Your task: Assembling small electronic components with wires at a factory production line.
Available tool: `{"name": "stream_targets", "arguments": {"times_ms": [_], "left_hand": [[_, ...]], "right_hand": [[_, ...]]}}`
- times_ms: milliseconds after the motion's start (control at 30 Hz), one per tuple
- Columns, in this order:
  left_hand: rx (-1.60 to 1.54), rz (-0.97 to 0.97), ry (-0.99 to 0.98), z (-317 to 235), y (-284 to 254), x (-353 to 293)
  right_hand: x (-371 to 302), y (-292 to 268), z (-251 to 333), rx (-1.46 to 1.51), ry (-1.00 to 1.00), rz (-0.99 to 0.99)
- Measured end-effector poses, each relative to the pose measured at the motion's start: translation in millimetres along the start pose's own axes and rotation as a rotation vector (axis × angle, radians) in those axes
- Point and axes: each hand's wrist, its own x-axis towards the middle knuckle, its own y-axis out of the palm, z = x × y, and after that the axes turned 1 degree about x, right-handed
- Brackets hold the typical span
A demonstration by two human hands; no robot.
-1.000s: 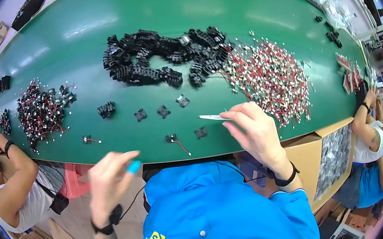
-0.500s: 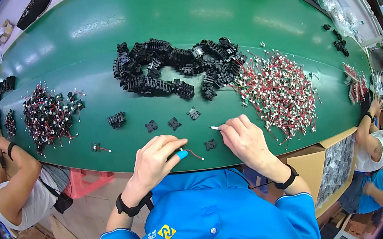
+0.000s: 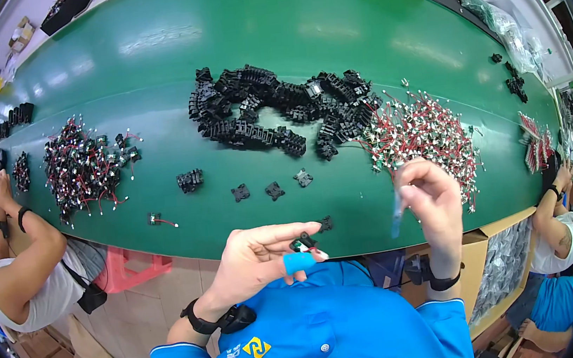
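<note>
My left hand (image 3: 253, 262), with a blue wrap on its thumb, pinches a small black plastic part with a green circuit board (image 3: 301, 244). A short red wire with a white plug pokes out beside the thumb. To the right, my raised right hand (image 3: 435, 197) is closed on a thin bluish strip-like stick (image 3: 396, 214), smeared by motion; its kind is unclear. Just beyond the left fingertips lies a black plastic part (image 3: 326, 224). Farther off are similar parts, one black (image 3: 274, 191) and one greyish (image 3: 303, 177). A board with a red wire (image 3: 157, 219) lies to the left.
Rows of black plastic parts (image 3: 253, 135) wind across the green table (image 3: 249, 35). A heap of red-wired boards (image 3: 429, 127) lies right, a darker wired heap (image 3: 84, 167) left. An open carton (image 3: 500, 253) stands at the right edge. Co-workers sit on both sides.
My right hand has lifted and moved right with the stick, now pointing down. My left hand has drawn nearer to me, raising the wired board with a black part between its fingers.
</note>
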Motion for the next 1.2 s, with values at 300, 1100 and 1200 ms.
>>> {"name": "stream_targets", "arguments": {"times_ms": [300,1100,1200], "left_hand": [[0.52,-0.026,0.252,-8,11,3],[-0.078,0.292,-0.159,-7,5,7],[0.028,0.275,-0.171,-14,10,9]], "right_hand": [[-18,25,-11,0.41,0.384,0.32],[-32,47,-8,-0.385,-0.411,0.307],[-33,47,-4,-0.389,-0.402,0.349]]}}
